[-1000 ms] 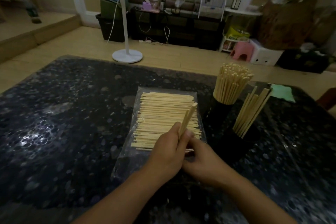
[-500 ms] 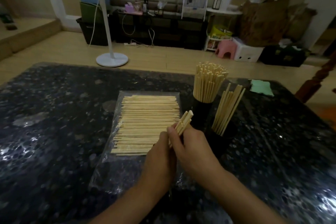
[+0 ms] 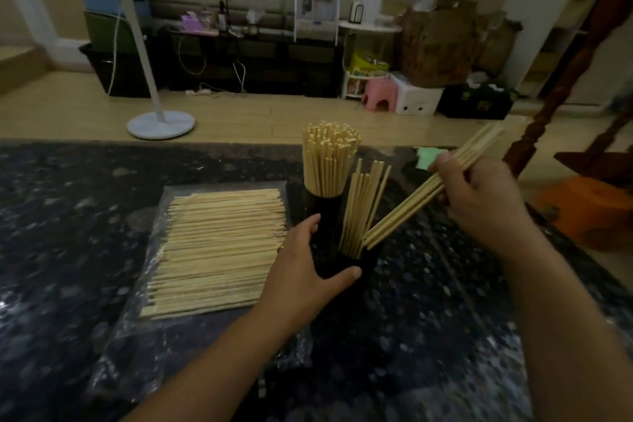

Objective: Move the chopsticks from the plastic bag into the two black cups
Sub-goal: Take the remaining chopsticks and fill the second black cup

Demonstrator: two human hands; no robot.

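Right hand [image 3: 479, 197]: it is pinching a small bundle of pale wooden chopsticks [image 3: 433, 187] near their upper third, fingers curled round them.
Bundle axis: the sticks are slanting from upper right down to lower left, with their lower tips sitting at the rim of the nearer black cup [image 3: 363, 259], on its right side.
Left hand [image 3: 308, 271]: thumb and fingers are spreading round the near wall of that cup, bracing it; nothing is pinched in it.
Nearer cup: it is holding a loose, leaning cluster, only part full, so there seems to be room.
Farther black cup [image 3: 323, 205]: it is standing just behind, packed with upright sticks.
Clear plastic bag [image 3: 161, 250]: it is lying flat on the dark speckled tabletop [image 3: 68, 216] to the left, with a wide layer of chopsticks [image 3: 219, 250] waiting in it.
Coming move, as a judgement: the right hand needs to tip the bundle more upright and let it slide down and leftward.
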